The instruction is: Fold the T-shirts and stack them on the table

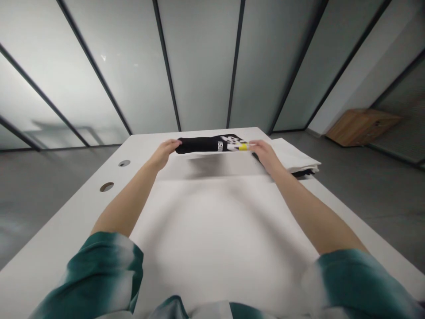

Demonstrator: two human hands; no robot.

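A folded black garment (201, 145) with white lettering and a yellow patch is held up above the far part of the white table. My left hand (165, 153) pinches its left end between thumb and fingers. At the other end, by the yellow patch, my right hand (263, 153) is closed on the edge. The garment hangs level between both hands, and its shadow falls on the table below. Just beyond my right hand lies a stack of folded cloth (292, 155), white on top with black showing underneath.
The white table (219, 239) stretches out in front of me, with two round holes (106, 187) near its left edge. Frosted glass panels (202, 66) with dark frames stand behind it. A wooden cabinet (358, 127) is on the grey floor at the right.
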